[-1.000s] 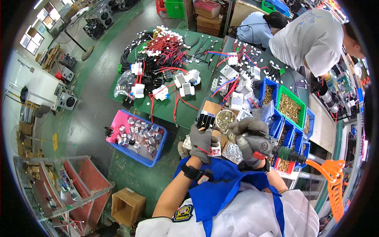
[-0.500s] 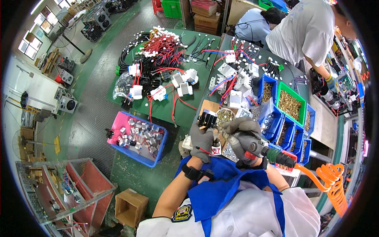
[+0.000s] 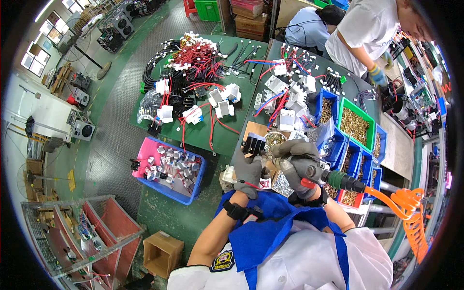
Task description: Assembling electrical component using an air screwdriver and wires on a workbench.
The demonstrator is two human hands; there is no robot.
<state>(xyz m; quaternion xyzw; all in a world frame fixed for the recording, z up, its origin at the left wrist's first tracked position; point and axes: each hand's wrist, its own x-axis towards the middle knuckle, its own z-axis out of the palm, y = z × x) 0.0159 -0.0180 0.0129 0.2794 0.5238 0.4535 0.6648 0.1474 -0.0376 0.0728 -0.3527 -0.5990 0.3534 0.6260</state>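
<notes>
My left hand (image 3: 248, 170), in a grey glove, is closed around a black terminal block with ridged slots (image 3: 253, 145). A short red wire (image 3: 250, 184) lies across that hand. My right hand (image 3: 294, 166), also gloved, grips a grey air screwdriver (image 3: 311, 170) pointing left toward the block. Its tip is close to the block; whether they touch I cannot make out. From the tool's rear, an orange coiled hose (image 3: 408, 210) runs off to the right. A round tub of small screws (image 3: 274, 140) stands just beyond my hands.
Blue bins (image 3: 352, 162) and a green bin (image 3: 356, 122) of brass-coloured parts stand at right. White blocks with wires (image 3: 287, 118) and wire harnesses (image 3: 193, 58) cover the tables. A blue tray (image 3: 195, 191) of small parts lies left. A co-worker (image 3: 365, 36) works at far right.
My right hand and the screwdriver have shifted slightly; the left hand stays nearly still. The orange hose has swung a little. The co-worker's arm has drawn back from the far bench.
</notes>
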